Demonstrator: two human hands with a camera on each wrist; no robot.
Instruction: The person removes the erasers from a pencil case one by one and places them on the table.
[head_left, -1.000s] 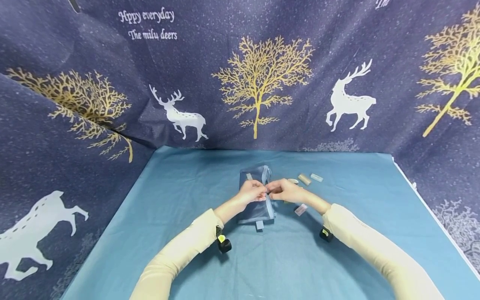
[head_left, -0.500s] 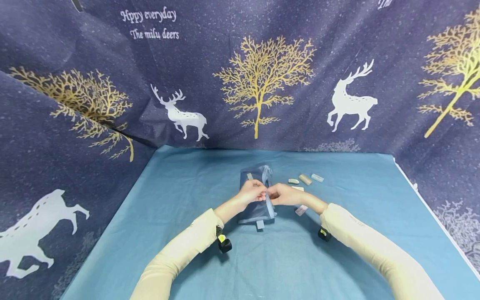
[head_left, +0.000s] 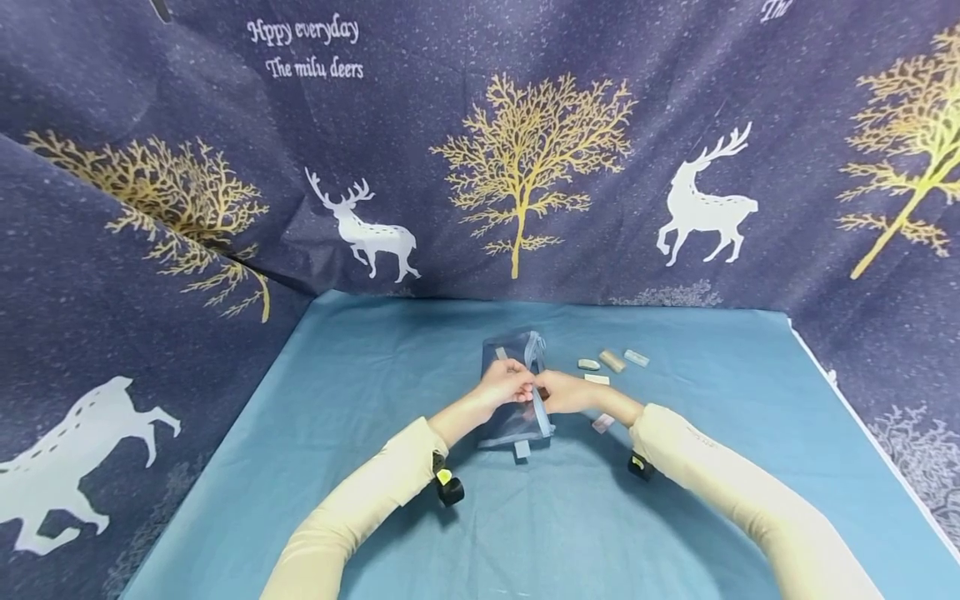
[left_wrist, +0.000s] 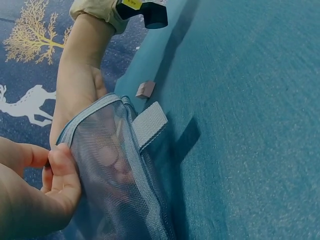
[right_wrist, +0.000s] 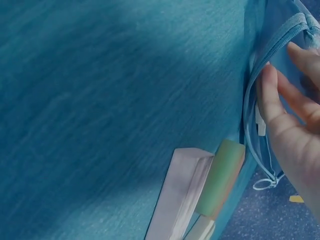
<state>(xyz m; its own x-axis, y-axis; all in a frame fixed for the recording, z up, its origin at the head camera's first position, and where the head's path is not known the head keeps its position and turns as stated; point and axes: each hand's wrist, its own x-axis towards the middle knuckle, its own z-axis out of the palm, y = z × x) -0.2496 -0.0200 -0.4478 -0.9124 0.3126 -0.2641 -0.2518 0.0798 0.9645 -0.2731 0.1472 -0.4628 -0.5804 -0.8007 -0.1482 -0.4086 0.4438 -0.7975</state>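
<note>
A blue mesh zip pouch lies on the table, its zipped edge toward the right. My left hand pinches the edge of the pouch's opening between thumb and fingers, seen close in the left wrist view. My right hand reaches into the opening from the right, and some of its fingers show through the mesh. Its fingers are spread apart inside the zipper rim. No object can be made out in them, though the fingertips are partly hidden. A pale piece shows by the opening.
Several small bar-shaped blocks, perhaps erasers, lie right of the pouch: a tan block, a light blue block, a pale green block, a white block and a pink block. A green-and-orange block lies near the opening.
My right hand has moved slightly down and left, deeper into the pouch's opening, uncovering the white block. My left hand keeps its pinch on the pouch, almost still.
</note>
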